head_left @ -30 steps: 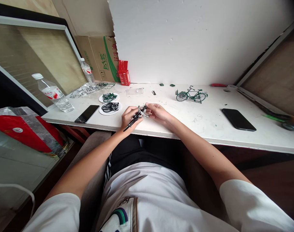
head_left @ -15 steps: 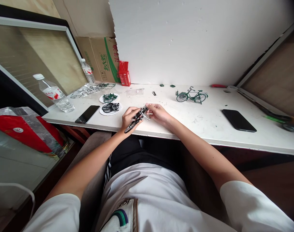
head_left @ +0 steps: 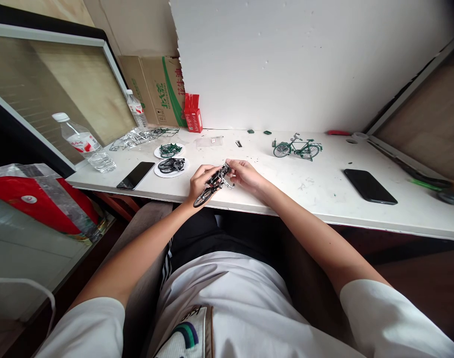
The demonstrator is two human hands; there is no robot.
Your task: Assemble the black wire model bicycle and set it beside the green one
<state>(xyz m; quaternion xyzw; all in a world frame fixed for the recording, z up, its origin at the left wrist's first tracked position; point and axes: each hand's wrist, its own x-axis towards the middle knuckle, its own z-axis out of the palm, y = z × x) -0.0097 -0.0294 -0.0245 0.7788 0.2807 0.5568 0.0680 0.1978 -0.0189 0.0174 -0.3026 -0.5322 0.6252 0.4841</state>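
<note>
A small black model bicycle [head_left: 213, 185] with silvery handlebars is held above the table's front edge, tilted, one wheel pointing down toward me. My left hand [head_left: 197, 185] is closed around its left side. At its upper right end, the fingertips of my right hand [head_left: 245, 175] pinch it near the silvery parts; the exact piece between them is too small to make out. Left of my hands, a white paper plate [head_left: 186, 171] carries black bicycle parts [head_left: 170, 165]. Behind it, green bicycle parts [head_left: 169, 150] lie on a second plate. A green model bicycle [head_left: 297, 148] stands upright to the right.
Phones lie at left [head_left: 136, 175] and right [head_left: 370, 186] on the white table [head_left: 286, 191]. Water bottles [head_left: 84, 143], plastic part frames [head_left: 144, 137], a red box [head_left: 193, 113] and a cardboard box [head_left: 155, 89] stand or lie at the back left.
The black model bicycle has turned slightly in my hands, so its lower wheel shows wider. Both hands keep nearly the same place and grip.
</note>
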